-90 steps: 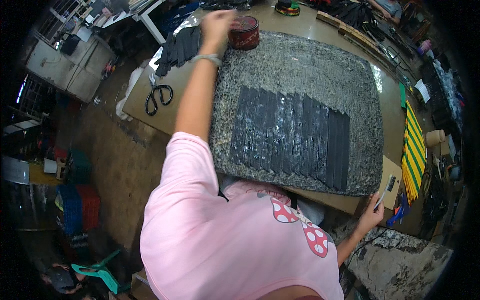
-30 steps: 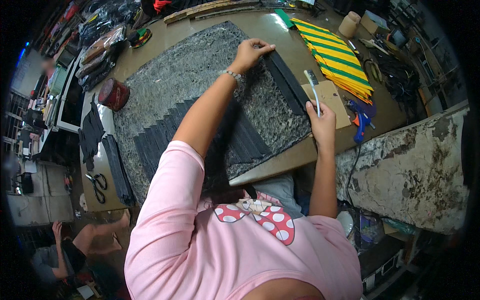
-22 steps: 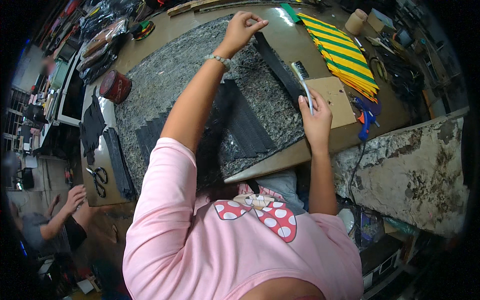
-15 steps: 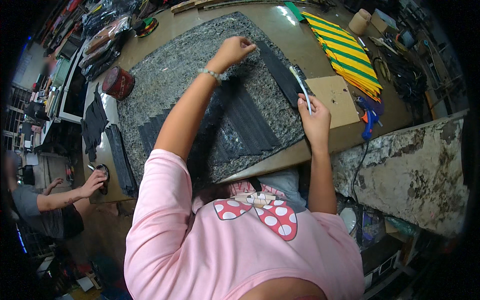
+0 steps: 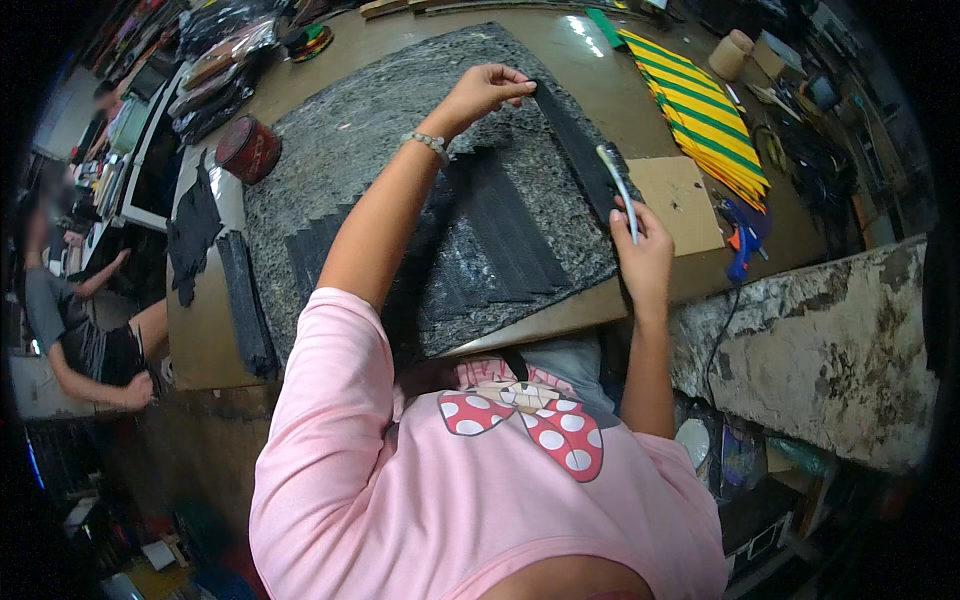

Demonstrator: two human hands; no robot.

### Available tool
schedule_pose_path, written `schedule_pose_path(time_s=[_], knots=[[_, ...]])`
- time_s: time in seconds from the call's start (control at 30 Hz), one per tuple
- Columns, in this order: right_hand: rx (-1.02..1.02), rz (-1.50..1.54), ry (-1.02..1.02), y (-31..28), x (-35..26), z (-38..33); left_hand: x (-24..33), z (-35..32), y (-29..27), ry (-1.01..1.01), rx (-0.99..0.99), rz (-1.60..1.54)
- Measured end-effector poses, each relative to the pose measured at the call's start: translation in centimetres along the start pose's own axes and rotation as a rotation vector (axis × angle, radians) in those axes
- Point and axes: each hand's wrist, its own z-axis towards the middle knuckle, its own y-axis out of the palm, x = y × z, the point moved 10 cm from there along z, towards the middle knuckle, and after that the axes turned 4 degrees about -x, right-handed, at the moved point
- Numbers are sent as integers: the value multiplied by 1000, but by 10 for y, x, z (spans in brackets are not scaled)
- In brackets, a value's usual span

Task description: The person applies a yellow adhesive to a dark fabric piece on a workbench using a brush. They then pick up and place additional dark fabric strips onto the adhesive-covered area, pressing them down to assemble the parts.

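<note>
My left hand [image 5: 492, 92], with a bead bracelet at its wrist, pinches the far end of a black fabric-like strip [image 5: 574, 140]. The strip slants across the right side of a speckled grey stone slab [image 5: 370, 130]. At the strip's near end is my right hand [image 5: 643, 245], closed on a slim pale stick [image 5: 620, 180], maybe a brush; its kind is hard to make out. That hand's fingertips are by the strip, but whether they grip it I cannot tell. Several overlapping black strips [image 5: 500, 235] lie in a row on the slab, partly hidden by my left forearm.
Right of the slab are a cardboard piece [image 5: 675, 205], yellow-and-green striped pieces [image 5: 695, 115] and a blue glue gun [image 5: 742, 240] with a cord. A dark red tin [image 5: 247, 150] stands at left, near more black strips [image 5: 247, 305]. Another person [image 5: 90, 320] is at far left.
My left hand has come down onto the strip's far end and now pinches it. My right hand keeps the pale stick. The other person's hand has left the table's left edge.
</note>
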Motion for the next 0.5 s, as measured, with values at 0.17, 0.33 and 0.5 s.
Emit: schedule_pose_path(time_s=[0.17,0.33,0.5], knots=[[-126,251,92,4,-18,-26,67,-75,-37,132,-77,-40],[-367,483,171,34,-42,-75,107,-223,-78,148,9,43],[-699,633,186,77,-59,-101,100,-341,-79,158,171,176]])
